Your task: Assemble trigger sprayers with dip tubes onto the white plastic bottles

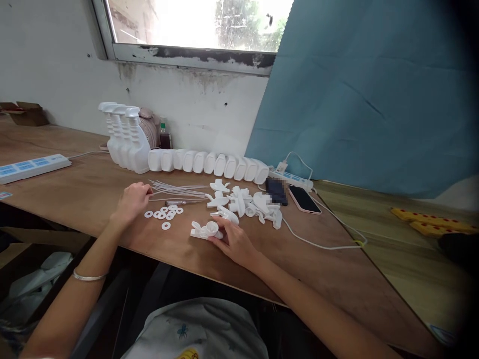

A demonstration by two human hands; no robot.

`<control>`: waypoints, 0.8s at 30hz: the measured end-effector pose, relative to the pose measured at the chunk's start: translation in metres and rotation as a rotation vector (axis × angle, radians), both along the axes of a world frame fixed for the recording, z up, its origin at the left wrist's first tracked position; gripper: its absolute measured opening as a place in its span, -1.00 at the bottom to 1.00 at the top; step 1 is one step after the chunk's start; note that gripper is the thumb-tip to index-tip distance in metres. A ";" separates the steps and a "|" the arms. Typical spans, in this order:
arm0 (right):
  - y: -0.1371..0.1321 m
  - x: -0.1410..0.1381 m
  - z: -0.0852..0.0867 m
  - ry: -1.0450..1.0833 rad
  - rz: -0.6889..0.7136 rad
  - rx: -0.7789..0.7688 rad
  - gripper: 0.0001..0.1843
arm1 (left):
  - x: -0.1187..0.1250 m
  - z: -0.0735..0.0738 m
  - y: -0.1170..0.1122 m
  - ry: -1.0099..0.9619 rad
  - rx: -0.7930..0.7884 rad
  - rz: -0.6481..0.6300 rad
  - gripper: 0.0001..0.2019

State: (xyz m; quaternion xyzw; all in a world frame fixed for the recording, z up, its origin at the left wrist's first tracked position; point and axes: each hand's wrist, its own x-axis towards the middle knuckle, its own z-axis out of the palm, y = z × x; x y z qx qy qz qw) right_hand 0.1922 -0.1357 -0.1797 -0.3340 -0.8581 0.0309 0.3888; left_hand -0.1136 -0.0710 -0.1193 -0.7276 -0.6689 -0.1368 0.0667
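Note:
My right hand (235, 241) has its thumb and fingers closed on the end of a white trigger spray head (205, 230), which lies on its side at the table's front. On the left, my left hand (133, 200) is closed, its fingertips at the ends of a bundle of thin white tubes (175, 189); it seems to pinch one, though the fingertips are partly hidden. Several white washers (165, 226) lie between my hands, below a thin screwdriver (179, 203). Behind my right hand is a loose pile of white spray heads (237, 202).
White bottles (209, 162) lie in a row along the wall, with upright spray bottles (129, 139) at their left end. A phone (305, 199), a dark blurred object (277, 191) and power strips (33, 167) sit on the brown table (299, 269). A white cable crosses the right side.

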 end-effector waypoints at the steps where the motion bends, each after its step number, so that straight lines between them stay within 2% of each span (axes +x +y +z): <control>1: 0.000 0.000 0.000 0.002 0.001 -0.004 -0.56 | -0.001 0.005 -0.004 -0.051 0.018 -0.009 -0.78; 3: -0.001 0.000 0.001 0.006 0.006 -0.013 -0.56 | 0.004 0.014 -0.014 -0.285 0.030 -0.085 -0.80; 5: -0.001 -0.001 0.002 0.009 0.016 -0.020 -0.57 | 0.019 0.021 -0.029 -0.673 -0.039 -0.244 -0.76; 7: 0.000 -0.001 0.002 0.012 0.026 -0.027 -0.58 | 0.042 0.024 -0.045 -1.000 -0.147 -0.415 -0.73; 9: 0.000 -0.001 0.002 0.016 0.034 -0.033 -0.59 | 0.069 0.023 -0.058 -1.165 -0.190 -0.526 -0.75; 12: 0.000 0.000 0.001 0.021 0.057 -0.047 -0.62 | 0.102 0.014 -0.069 -1.220 -0.238 -0.639 -0.78; 15: 0.000 0.001 0.002 0.032 0.083 -0.066 -0.63 | 0.118 0.002 -0.070 -1.193 -0.216 -0.647 -0.80; 18: 0.000 0.001 0.002 0.050 0.091 -0.086 -0.63 | 0.120 -0.008 -0.068 -1.158 -0.194 -0.635 -0.80; 24: 0.000 0.000 0.001 0.069 0.107 -0.092 -0.62 | 0.117 -0.017 -0.063 -0.960 -0.066 -0.603 -0.83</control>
